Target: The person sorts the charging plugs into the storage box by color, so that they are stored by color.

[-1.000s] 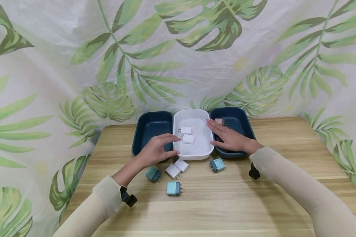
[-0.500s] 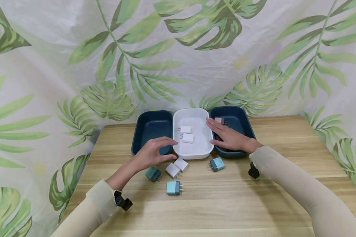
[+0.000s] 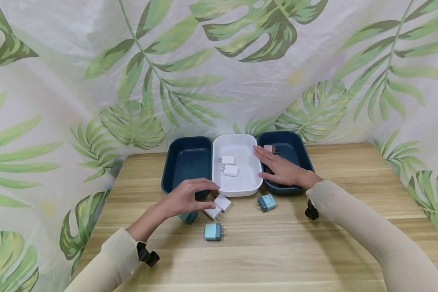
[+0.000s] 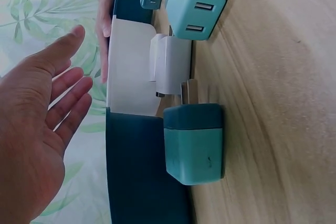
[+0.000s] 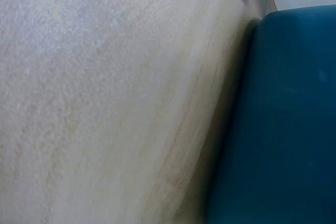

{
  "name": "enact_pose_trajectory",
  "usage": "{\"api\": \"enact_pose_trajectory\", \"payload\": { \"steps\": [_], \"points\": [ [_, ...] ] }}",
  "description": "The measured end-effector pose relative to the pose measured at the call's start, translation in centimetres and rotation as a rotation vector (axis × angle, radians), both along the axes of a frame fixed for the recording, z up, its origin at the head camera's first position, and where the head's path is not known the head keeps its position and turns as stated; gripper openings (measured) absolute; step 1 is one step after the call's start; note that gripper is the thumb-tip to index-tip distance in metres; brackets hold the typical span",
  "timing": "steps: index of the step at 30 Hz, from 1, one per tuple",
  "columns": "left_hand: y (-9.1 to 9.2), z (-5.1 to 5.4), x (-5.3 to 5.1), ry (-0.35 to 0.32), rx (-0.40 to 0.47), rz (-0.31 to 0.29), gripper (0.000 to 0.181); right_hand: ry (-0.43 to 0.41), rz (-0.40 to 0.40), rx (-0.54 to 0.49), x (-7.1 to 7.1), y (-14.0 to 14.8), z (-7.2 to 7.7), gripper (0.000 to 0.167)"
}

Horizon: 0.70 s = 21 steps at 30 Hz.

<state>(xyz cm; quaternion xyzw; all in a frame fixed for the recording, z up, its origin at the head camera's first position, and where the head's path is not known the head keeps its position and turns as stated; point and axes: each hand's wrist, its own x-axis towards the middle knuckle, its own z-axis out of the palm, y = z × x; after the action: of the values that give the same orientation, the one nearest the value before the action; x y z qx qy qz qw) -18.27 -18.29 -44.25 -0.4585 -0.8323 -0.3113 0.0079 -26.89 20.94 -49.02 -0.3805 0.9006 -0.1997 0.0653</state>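
My left hand hovers in front of the trays, thumb and fingers apart with nothing between them. Just by its thumb lie two white plug chargers on the table, side by side. A dark green charger is partly hidden beneath that hand; the left wrist view shows this green charger whole. Two more white chargers lie in the white tray. My right hand stretches across the right dark blue tray, its straight fingertips at the white tray's right rim.
A light blue charger lies nearer on the wooden table, another blue charger in front of the trays at right. A pinkish charger sits in the right tray, partly covered. The left dark blue tray adjoins the white one.
My left hand has drawn back from the white tray toward the near side, down to the loose white chargers. The right hand has stayed in place.
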Motion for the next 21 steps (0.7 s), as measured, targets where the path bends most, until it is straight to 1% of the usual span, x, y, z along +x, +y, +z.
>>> {"api": "enact_pose_trajectory", "payload": {
  "steps": [5,10,15,21],
  "points": [
    [-0.2,-0.4,0.4,-0.029,0.001,-0.041,0.048,0.004,0.000,-0.001,0.0,-0.1,0.0,0.086],
    [-0.5,-1.3,0.8,-0.053,-0.020,-0.053,0.052,0.013,0.005,-0.010,0.0,-0.1,-0.2,0.085],
    [-0.5,-1.8,1.2,-0.080,-0.026,-0.048,0.051,0.004,0.002,-0.013,-0.1,0.0,-0.2,0.085],
    [-0.6,-2.1,1.6,-0.102,-0.095,-0.031,0.049,0.000,0.003,-0.010,-0.1,0.0,-0.2,0.083]
  ]
}}
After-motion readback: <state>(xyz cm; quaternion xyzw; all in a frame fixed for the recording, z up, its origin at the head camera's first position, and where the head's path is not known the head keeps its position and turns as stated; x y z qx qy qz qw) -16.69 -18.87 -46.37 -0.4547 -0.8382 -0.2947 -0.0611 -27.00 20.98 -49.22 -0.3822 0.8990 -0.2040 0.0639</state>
